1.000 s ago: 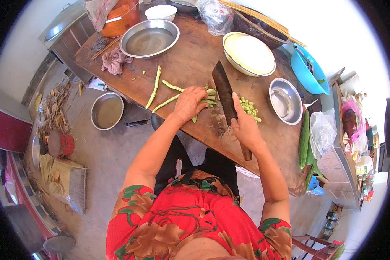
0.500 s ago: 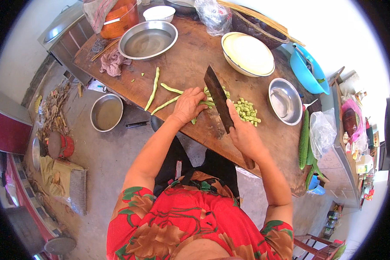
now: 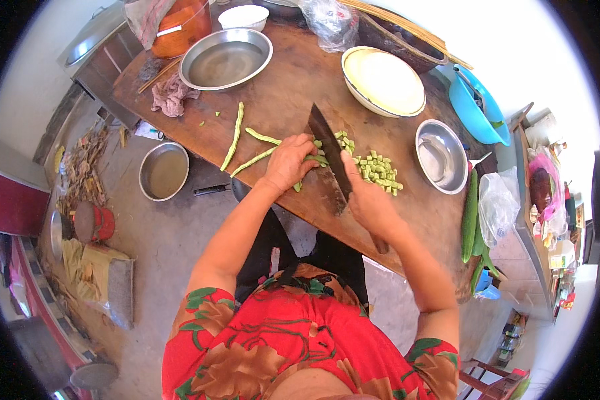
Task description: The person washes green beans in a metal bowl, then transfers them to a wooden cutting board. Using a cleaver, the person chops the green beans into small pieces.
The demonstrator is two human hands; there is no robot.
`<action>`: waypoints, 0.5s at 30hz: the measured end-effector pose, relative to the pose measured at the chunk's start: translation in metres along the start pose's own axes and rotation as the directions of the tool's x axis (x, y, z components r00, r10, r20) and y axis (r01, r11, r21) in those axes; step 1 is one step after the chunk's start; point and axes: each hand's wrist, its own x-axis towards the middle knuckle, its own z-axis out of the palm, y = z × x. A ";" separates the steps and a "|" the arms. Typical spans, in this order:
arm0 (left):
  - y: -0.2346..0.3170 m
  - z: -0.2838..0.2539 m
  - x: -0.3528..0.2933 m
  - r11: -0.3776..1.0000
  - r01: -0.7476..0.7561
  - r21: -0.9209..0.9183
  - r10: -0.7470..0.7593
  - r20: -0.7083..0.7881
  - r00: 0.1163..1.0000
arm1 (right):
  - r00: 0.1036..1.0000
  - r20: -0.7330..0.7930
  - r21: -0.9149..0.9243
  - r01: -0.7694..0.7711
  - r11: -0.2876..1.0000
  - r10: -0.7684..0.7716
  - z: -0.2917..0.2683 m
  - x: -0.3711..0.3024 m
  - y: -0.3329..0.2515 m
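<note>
On the brown wooden table (image 3: 200,137), my left hand (image 3: 291,162) is closed over a bunch of green beans (image 3: 255,162), whose long ends stick out to its left. My right hand (image 3: 372,205) grips a dark cleaver (image 3: 329,150); the wooden handle (image 3: 380,245) shows below the hand. The blade stands close beside my left fingertips, across the beans' right ends. A heap of short cut bean pieces (image 3: 380,172) lies right of the blade. One whole bean (image 3: 234,137) rests apart to the left.
Behind my hands stand a steel basin of water (image 3: 268,65) and a cream enamel bowl (image 3: 384,81). A steel bowl (image 3: 441,157), a blue basin (image 3: 475,112) and cucumbers (image 3: 470,223) are on the right. Another basin (image 3: 164,172) sits low at the left, near the table's edge.
The cleaver and my right hand have shifted slightly left, nearer my left fingers. My left hand keeps its hold on the beans, almost unmoved.
</note>
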 end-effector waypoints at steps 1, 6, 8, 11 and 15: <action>0.000 -0.001 0.000 1.000 0.003 -0.007 -0.003 0.000 1.000 | 1.000 -0.003 -0.070 -0.018 0.997 0.018 0.009 0.003 -0.005; -0.003 -0.004 0.001 1.000 -0.002 -0.004 0.002 0.017 1.000 | 0.978 -0.206 -0.040 0.032 0.999 -0.040 0.024 0.029 -0.008; -0.005 -0.003 0.000 1.000 -0.024 0.002 0.024 0.013 1.000 | 0.992 -0.087 0.045 -0.088 0.995 0.091 0.000 0.026 -0.007; -0.002 -0.002 0.003 0.997 -0.079 0.002 0.079 -0.020 0.997 | 0.986 -0.138 0.128 -0.075 0.989 0.093 -0.016 0.003 -0.002; 0.003 -0.006 -0.001 0.999 -0.022 0.037 0.023 -0.021 1.000 | 0.985 -0.172 0.153 0.006 0.988 0.021 -0.031 -0.017 -0.016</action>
